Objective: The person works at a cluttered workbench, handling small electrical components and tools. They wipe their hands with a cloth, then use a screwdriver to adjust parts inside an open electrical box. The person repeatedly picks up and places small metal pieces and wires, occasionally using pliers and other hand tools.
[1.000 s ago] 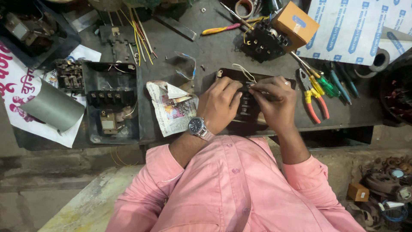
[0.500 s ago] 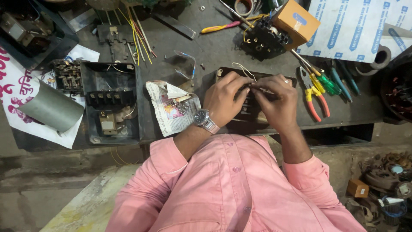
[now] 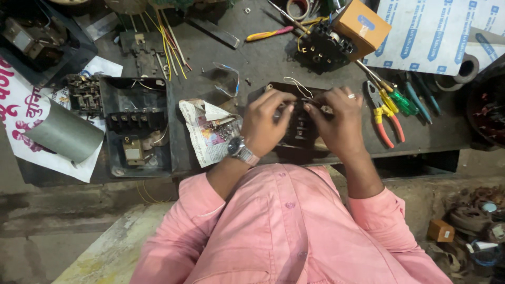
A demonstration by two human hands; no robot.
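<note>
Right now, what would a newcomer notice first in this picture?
Two hands, left hand and right hand, meet over a dark electrical block at the bench's centre. Right of them lie red-and-yellow pliers. At the far left, a grey cylinder rests on a printed sheet.

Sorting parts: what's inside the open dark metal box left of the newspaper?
Inside the open dark metal box: a black terminal block, a tan component, thin wires. Shadow hides finer detail.

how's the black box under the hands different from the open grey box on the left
The black box is dark and largely covered by the left hand and right hand; the grey box lies untouched, its inside fully exposed. A thin pale wire loops above the black box; the grey box looks bigger. Both rest on the workbench and hold electrical parts.
</note>
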